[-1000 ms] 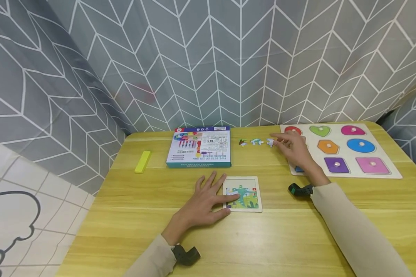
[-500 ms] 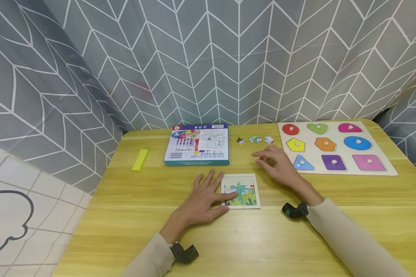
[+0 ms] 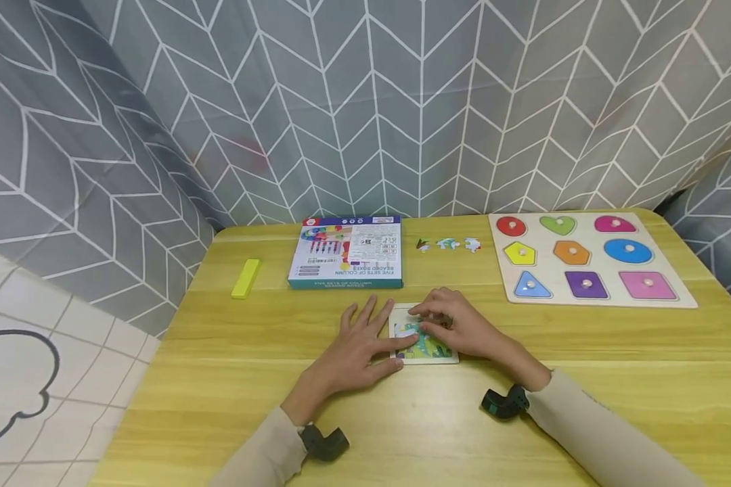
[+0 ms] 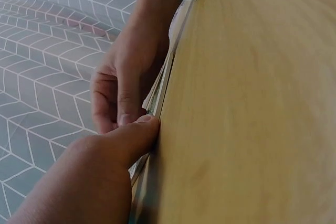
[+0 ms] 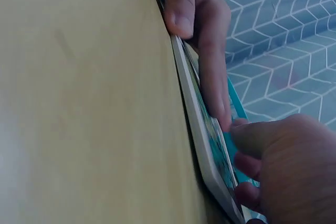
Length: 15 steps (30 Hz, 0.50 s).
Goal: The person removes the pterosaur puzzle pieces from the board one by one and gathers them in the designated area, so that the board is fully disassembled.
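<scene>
A small square puzzle [image 3: 402, 311] in a pale frame lies on the table, showing part of a green dinosaur picture. My left hand [image 3: 359, 352] rests on its left side, fingers spread, index finger lying across the picture. Over the upper right part of the puzzle is my right hand [image 3: 463, 325], thumb and index finger bent and apart. I see no piece between them. In the right wrist view, the right thumb [image 5: 257, 135] is close to the left index fingertip. Behind, three loose puzzle pieces [image 3: 447, 243] lie in a row.
A bead toy box [image 3: 347, 253] lies behind the puzzle. To its left is a yellow block [image 3: 246, 279]. On the right lies a white shape board [image 3: 548, 270] with several coloured knobbed shapes. A grey patterned curtain [image 3: 390, 122] hangs behind the wooden table [image 3: 414, 426].
My right hand has left the third loose piece and come toward me and left, over the puzzle. The three loose pieces stay in their row. My left hand has stayed on the puzzle.
</scene>
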{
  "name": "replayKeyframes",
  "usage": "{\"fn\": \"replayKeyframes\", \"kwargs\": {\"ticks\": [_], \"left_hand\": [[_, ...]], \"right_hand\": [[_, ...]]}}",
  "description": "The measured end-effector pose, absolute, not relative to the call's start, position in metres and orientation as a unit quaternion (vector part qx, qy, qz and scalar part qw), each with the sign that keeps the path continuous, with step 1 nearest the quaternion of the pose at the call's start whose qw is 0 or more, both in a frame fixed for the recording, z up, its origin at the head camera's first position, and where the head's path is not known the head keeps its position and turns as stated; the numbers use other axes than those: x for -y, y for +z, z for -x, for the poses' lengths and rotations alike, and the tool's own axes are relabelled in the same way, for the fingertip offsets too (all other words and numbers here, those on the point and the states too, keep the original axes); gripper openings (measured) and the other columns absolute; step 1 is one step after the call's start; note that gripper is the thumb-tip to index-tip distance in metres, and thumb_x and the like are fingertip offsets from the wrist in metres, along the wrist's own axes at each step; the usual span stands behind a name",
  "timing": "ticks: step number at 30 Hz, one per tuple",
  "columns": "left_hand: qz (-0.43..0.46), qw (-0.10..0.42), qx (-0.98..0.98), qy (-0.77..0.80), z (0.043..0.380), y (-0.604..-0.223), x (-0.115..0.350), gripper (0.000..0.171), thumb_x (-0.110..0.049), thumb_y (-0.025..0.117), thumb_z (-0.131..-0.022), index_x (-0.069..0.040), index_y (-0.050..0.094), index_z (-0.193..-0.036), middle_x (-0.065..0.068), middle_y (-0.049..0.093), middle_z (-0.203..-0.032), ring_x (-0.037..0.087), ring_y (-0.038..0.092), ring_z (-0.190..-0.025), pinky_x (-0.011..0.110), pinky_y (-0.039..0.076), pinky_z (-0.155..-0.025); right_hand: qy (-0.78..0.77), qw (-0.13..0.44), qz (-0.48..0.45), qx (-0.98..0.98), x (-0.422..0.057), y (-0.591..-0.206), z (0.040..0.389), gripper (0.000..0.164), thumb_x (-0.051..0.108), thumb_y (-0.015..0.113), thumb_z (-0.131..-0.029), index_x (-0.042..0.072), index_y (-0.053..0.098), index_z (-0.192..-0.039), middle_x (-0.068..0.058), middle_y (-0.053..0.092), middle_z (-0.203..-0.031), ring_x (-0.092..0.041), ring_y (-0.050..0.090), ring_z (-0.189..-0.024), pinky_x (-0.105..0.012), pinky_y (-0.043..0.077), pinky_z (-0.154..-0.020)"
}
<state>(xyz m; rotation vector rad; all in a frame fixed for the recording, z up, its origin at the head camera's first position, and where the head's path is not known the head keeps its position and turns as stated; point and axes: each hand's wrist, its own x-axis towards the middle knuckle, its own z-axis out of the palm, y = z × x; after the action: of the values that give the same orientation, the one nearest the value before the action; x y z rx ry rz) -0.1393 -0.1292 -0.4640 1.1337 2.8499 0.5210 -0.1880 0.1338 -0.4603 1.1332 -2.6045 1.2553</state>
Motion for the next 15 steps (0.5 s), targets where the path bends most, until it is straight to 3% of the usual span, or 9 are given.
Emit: {"fn": "replayKeyframes", "kwargs": {"ticks": [6, 15], "left_hand": [[-0.364, 0.01, -0.916, 0.167, 0.1403, -0.4631, 0.1281, 0.044, -0.055, 0.045, -0.104, -0.047, 0.048, -0.148, 0.011, 0.018, -0.172, 0.044, 0.005, -0.158, 0.068, 0.01, -0.121], [-0.363, -0.003, -0.914, 0.18, 0.1394, -0.4628, 0.1281, 0.043, -0.054, 0.049, -0.103, -0.045, 0.053, -0.145, 0.012, 0.022, -0.17, 0.047, 0.01, -0.157, 0.069, 0.012, -0.12]], "right_hand": [[0.377, 0.005, -0.355, 0.855, -0.131, -0.4604, 0.1845, 0.025, 0.015, 0.075, -0.092, 0.021, 0.077, -0.116, 0.006, 0.068, -0.105, -0.009, 0.045, -0.091, -0.033, 0.03, -0.081], [0.354, 0.005, -0.363, 0.862, -0.1307, -0.4586, 0.1862, 0.026, 0.014, 0.075, -0.092, 0.022, 0.077, -0.116, 0.004, 0.067, -0.107, -0.012, 0.048, -0.096, -0.036, 0.028, -0.082]]}}
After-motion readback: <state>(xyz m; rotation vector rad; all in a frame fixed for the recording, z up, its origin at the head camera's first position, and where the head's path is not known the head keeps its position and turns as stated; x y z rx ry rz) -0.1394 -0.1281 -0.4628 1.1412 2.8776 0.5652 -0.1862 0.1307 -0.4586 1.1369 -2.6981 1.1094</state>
